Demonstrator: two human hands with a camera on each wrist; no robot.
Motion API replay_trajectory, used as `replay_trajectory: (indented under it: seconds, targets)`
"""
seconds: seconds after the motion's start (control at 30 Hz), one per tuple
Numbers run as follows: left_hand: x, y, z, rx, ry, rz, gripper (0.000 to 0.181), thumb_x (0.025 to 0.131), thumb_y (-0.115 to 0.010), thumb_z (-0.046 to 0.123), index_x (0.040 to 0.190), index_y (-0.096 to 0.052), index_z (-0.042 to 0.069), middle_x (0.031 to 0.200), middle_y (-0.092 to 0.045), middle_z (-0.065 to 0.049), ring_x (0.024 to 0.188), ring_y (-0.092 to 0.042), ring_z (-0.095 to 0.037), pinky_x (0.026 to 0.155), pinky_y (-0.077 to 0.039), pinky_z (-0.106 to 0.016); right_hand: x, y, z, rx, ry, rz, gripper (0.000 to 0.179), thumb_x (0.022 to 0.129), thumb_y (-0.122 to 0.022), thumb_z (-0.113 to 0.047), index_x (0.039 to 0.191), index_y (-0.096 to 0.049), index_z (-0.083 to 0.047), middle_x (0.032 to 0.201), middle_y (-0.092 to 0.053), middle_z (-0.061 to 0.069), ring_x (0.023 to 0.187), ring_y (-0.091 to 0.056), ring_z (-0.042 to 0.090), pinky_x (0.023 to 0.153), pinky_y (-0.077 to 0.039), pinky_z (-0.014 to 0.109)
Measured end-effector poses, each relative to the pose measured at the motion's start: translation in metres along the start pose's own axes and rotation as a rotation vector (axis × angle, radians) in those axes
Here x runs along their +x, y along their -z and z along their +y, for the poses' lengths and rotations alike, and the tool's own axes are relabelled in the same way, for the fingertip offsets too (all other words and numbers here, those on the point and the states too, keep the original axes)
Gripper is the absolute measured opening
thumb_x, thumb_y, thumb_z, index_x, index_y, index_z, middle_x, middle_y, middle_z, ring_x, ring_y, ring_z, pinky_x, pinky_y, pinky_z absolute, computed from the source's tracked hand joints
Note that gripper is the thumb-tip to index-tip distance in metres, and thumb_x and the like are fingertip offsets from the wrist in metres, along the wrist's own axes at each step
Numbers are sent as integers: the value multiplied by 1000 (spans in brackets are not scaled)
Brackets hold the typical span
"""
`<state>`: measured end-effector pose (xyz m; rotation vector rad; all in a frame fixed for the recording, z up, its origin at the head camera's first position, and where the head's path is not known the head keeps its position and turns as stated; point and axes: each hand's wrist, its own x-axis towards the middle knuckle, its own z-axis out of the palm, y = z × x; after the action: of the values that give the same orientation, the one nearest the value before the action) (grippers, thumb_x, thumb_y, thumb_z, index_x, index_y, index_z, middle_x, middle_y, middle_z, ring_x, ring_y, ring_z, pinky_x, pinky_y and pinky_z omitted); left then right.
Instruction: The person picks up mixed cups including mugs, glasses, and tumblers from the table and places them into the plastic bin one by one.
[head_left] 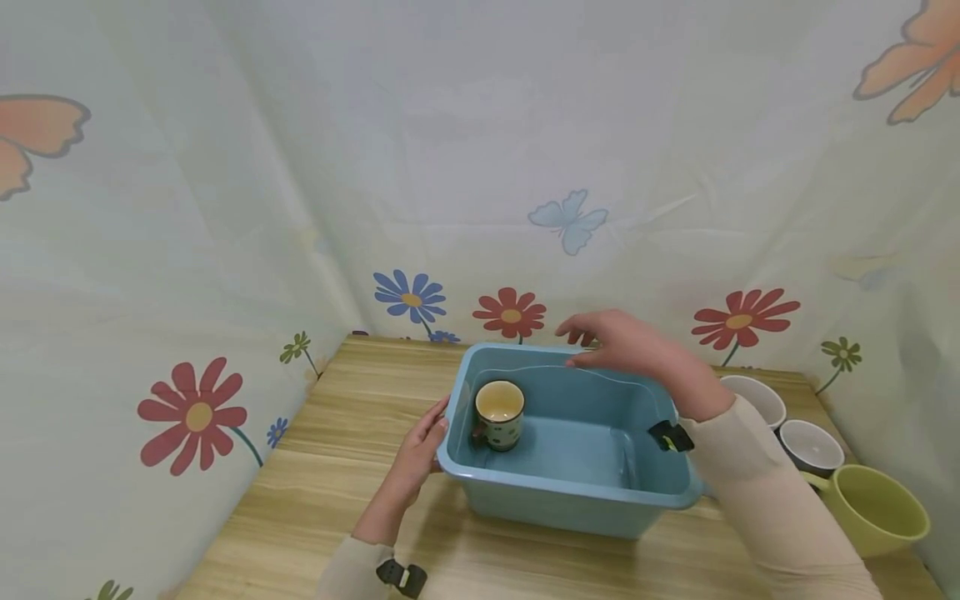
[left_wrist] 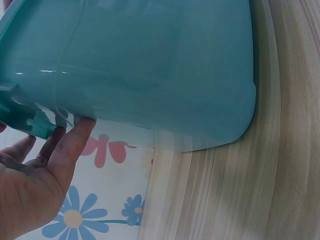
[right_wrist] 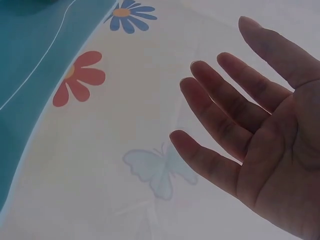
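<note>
A blue plastic tub [head_left: 555, 507] stands on the wooden table. My left hand [head_left: 422, 446] grips the rim at its left end; in the left wrist view the fingers [left_wrist: 70, 152] reach up under the rim's lip. Inside the tub, at the left, a patterned mug [head_left: 504, 432] with a cream interior stands upright, its handle towards the front left. My right hand [head_left: 618, 340] hovers over the tub's back rim. Its fingers are spread and loosely bent in the right wrist view, and the palm [right_wrist: 285, 150] holds nothing.
Right of the tub stand a white-lined cup [head_left: 757, 398], a dark cup [head_left: 813, 447] with a pale interior and a big yellow-green mug [head_left: 873, 512]. The right forearm crosses in front of them. A flowered curtain [head_left: 480, 167] rises behind the table [head_left: 360, 417].
</note>
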<state>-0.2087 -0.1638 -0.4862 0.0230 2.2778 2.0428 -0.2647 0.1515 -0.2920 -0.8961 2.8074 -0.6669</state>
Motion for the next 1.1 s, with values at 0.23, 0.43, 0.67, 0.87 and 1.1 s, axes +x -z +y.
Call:
replay_trajectory:
  seconds: [0.23,0.43,0.67,0.87,1.1]
  targets:
    - [0,0,0,-11,-3,0,51,109,-41,22,158,-37,9,155,-48,-26,118,-65,-36,73,-64,-39,-15,6,8,21,10,24,47,92,-76,-22,133,-64,-3,122,-72,18,112,-67,36,94,-60,49]
    - [0,0,0,-15,-7,-2,51,109,-41,22,158,-37,9,156,-47,-26,120,-64,-37,74,-64,-39,-30,7,17,20,1,55,50,91,-77,-25,133,-64,-2,130,-70,19,116,-65,38,98,-58,54]
    - [-1,0,-1,-14,-12,-1,52,109,-41,22,159,-37,8,157,-45,-26,124,-62,-41,76,-65,-43,-48,3,29,22,4,105,54,90,-78,-27,134,-63,0,131,-68,21,115,-64,39,97,-57,57]
    - [-1,-2,0,-7,-7,-6,52,109,-41,23,159,-36,8,157,-44,-27,124,-62,-41,76,-65,-43,-67,-3,39,9,-16,156,55,90,-78,-25,134,-62,1,130,-68,23,114,-64,40,96,-56,60]
    - [-1,-1,0,-5,4,4,51,109,-41,22,159,-37,10,156,-46,-26,122,-63,-40,76,-65,-42,-83,-9,50,46,-34,212,54,90,-79,-23,135,-61,1,131,-66,25,116,-62,42,97,-53,65]
